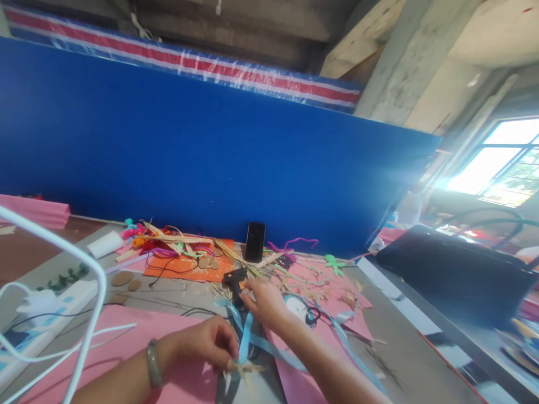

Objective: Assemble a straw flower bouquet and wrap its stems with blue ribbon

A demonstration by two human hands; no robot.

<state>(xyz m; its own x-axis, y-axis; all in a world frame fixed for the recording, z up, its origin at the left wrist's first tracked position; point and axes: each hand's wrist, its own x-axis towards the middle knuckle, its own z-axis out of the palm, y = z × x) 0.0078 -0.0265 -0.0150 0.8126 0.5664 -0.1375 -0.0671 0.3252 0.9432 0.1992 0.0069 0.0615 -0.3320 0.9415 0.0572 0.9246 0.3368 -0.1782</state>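
My left hand (213, 342), a bracelet at its wrist, is closed in a pinch low in the middle of the view. Its fingertips grip a small splayed piece of dry straw (249, 368) at the lower end of a light blue ribbon (246, 336). Farther up, my right hand (267, 303) has its thumb and fingers at the right side of a black glue gun (234, 280). The fingers seem closed on its handle, partly hiding it. More blue ribbon passes under my right forearm.
A phone (255, 242) leans on the blue partition (210, 157). Straw, husks and pipe cleaners cover orange (168, 270) and pink sheets (326, 280). At left are a power strip (71, 314) and a white cable (100, 280); black scissor handles (313, 316) lie right.
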